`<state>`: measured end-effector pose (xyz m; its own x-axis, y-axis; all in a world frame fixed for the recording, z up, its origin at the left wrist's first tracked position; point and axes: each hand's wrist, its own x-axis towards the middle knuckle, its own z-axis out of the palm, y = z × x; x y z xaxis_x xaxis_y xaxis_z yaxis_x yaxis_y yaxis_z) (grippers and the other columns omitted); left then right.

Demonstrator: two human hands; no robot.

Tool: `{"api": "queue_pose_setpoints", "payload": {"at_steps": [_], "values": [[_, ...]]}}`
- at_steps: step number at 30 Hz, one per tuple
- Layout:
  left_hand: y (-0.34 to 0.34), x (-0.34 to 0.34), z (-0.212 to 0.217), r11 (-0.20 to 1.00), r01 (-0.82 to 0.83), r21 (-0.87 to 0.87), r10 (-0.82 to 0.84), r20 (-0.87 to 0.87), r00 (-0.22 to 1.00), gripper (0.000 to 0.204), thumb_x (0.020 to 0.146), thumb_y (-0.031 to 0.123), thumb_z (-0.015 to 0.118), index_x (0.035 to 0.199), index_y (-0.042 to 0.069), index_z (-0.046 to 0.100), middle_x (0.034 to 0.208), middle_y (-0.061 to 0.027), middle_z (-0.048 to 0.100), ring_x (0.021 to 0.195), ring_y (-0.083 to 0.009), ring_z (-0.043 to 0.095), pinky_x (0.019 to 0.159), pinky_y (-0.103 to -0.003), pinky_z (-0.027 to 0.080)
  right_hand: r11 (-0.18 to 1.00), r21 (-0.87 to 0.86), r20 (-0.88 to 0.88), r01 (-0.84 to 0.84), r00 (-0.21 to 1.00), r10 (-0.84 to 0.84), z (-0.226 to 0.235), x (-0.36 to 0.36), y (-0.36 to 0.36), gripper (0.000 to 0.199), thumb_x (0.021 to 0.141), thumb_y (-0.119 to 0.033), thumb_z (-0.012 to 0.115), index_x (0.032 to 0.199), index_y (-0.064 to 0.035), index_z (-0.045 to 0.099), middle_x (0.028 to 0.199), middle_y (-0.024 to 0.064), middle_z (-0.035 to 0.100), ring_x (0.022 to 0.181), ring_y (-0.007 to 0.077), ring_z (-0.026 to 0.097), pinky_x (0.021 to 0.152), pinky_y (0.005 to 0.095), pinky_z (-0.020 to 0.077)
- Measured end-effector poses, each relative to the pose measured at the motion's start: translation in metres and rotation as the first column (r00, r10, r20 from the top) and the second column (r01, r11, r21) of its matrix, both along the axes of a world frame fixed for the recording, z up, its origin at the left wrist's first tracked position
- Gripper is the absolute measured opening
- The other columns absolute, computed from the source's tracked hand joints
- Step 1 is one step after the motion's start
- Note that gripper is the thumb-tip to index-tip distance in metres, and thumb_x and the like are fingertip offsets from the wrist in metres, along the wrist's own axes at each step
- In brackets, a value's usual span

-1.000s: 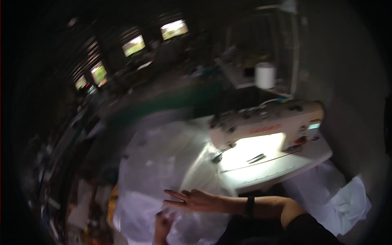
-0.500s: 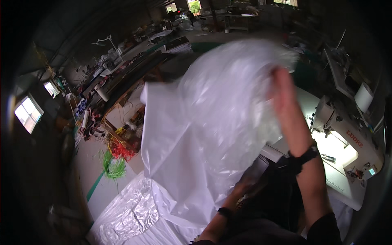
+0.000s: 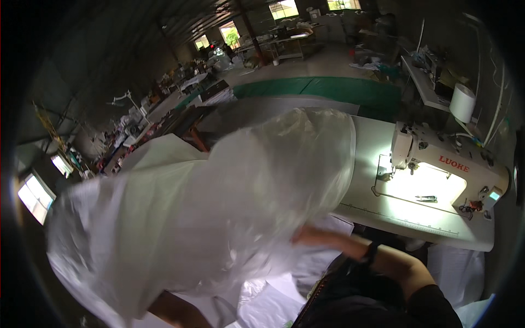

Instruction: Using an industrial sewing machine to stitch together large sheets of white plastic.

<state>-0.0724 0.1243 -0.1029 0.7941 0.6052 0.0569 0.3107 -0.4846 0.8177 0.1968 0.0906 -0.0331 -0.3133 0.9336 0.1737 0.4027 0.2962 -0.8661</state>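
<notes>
A large, thin, translucent white plastic sheet (image 3: 240, 191) billows in front of me, bulging up at its far end and hanging down to the left. My right hand (image 3: 311, 236) is smeared by motion against the sheet's near right edge; whether its fingers close on it cannot be made out. Low on the left, my left forearm (image 3: 178, 312) runs in under the sheet, which hides that hand. To the right stands a white sewing machine (image 3: 454, 158), its lamp lighting the work table (image 3: 363, 164). Small thread snips (image 3: 426, 198) lie below the machine's arm.
A white thread cone (image 3: 463, 104) stands behind the machine. Beyond the table stretches a green floor strip (image 3: 317, 90). Cluttered benches line the left side and back. White material (image 3: 456, 273) hangs below the table's right end.
The raised sheet has dropped and spread to the left. My right hand has come down and toward me. My left hand has gone out of sight beneath the sheet. The view has turned.
</notes>
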Motion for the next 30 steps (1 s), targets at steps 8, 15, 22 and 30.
{"api": "queue_pose_setpoints", "payload": {"at_steps": [8, 15, 22, 30], "values": [[0.102, -0.090, 0.070, 0.934, -0.211, 0.287, 0.211, 0.031, 0.977, 0.043, 0.094, 0.020, 0.059, 0.132, 0.004, 0.049, 0.123, -0.0209, 0.056, 0.110, -0.0303, 0.057, 0.095, -0.041, 0.046, 0.912, -0.088, 0.279, -0.401, 0.869, 0.409, 0.079, -0.106, -0.079, 0.058, 0.095, -0.033, 0.055, 0.142, -0.0056, 0.035, 0.128, 0.0219, 0.053, 0.115, 0.0373, 0.053, 0.098, 0.0435, 0.0428], [0.200, -0.077, 0.163, 0.789, -0.349, 0.506, 0.300, 0.178, 0.937, 0.043, 0.094, 0.020, 0.059, 0.133, 0.004, 0.048, 0.123, -0.0215, 0.056, 0.109, -0.0306, 0.057, 0.095, -0.041, 0.045, 0.977, -0.028, 0.311, 0.210, 0.931, -0.191, 0.093, 0.029, -0.226, 0.052, 0.095, -0.036, 0.052, 0.137, -0.0062, 0.044, 0.118, 0.0200, 0.061, 0.107, 0.0364, 0.059, 0.092, 0.0433, 0.0463], [0.254, -0.076, 0.207, 0.617, -0.538, 0.575, 0.431, 0.325, 0.842, 0.044, 0.094, 0.021, 0.059, 0.133, 0.004, 0.048, 0.124, -0.0221, 0.056, 0.108, -0.0310, 0.057, 0.096, -0.042, 0.045, 0.795, -0.460, 0.199, 0.396, 0.918, -0.342, 0.061, 0.065, -0.349, 0.051, 0.094, -0.035, 0.057, 0.133, -0.0041, 0.050, 0.124, 0.0172, 0.060, 0.113, 0.0300, 0.059, 0.096, 0.0360, 0.0475], [0.231, 0.131, 0.227, 0.820, -0.267, 0.507, 0.084, 0.355, 0.931, 0.067, 0.088, 0.008, 0.067, 0.144, 0.001, 0.032, 0.141, -0.0208, 0.044, 0.133, -0.0325, 0.041, 0.111, -0.039, 0.030, 0.688, -0.135, 0.159, 0.713, 0.701, -0.695, 0.097, 0.054, -0.305, 0.044, 0.093, -0.030, 0.060, 0.129, -0.0047, 0.053, 0.124, 0.0165, 0.058, 0.112, 0.0310, 0.059, 0.095, 0.0376, 0.0482]]}}
